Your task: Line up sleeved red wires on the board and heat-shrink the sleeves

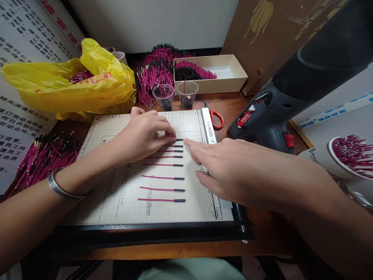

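My left hand (148,130) has its thumb and fingertips closed on the topmost magenta wire; most of that wire is hidden behind the fingers. The black sleeve (180,139) on the wire's end sticks out to the right of them. At the sleeve's free end is the index fingertip of my right hand (225,167), whose thumb stands apart with nothing visible held. Below, several similar wires (161,177) lie in a column on the cream gridded cutting board (116,210), black sleeves to the right and bare tips to the left.
A dark heat gun (271,112) with a red switch stands at right. Orange-handled scissors (217,119) lie beside the board's rail. Behind are two clear cups (163,97), a cream box (215,86), wire piles (154,74) and a yellow bag (78,91). A white cup (335,155) holds wires.
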Demonstrator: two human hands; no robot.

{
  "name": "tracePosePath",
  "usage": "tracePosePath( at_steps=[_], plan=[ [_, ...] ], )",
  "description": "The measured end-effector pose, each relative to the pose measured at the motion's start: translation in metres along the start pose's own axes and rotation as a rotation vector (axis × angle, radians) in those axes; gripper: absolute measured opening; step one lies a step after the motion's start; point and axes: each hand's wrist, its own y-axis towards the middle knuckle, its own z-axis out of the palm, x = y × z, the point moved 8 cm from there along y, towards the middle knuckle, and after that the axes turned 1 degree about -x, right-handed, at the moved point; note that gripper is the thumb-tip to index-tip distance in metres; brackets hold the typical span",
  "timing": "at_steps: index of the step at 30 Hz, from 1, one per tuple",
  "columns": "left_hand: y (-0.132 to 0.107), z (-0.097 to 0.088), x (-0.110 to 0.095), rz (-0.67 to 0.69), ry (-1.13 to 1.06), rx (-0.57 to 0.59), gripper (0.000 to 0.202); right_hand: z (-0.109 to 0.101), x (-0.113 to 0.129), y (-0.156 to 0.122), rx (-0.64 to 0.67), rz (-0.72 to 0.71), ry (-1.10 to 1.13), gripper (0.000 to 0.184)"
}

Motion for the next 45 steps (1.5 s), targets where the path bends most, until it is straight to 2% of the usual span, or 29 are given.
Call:
tracePosePath(
  at_steps=[19, 33, 45],
  plan=[
    [0.0010, 0.0011, -0.0010, -0.036, 0.054, 0.058, 0.027, 0.0007, -0.0009, -0.0007, 0.000, -0.021, -0.018, 0.029],
    [-0.0025, -0.0046, 0.0012, -0.055, 0.035, 0.067, 0.031, -0.0026, 0.0015, -0.0013, -0.007, -0.021, -0.014, 0.031],
    [-0.0014, -0.0024, -0.0011, -0.043, 0.023, 0.063, 0.030, -0.0032, 0.0017, -0.0030, -0.015, -0.016, -0.017, 0.028]
  ],
)
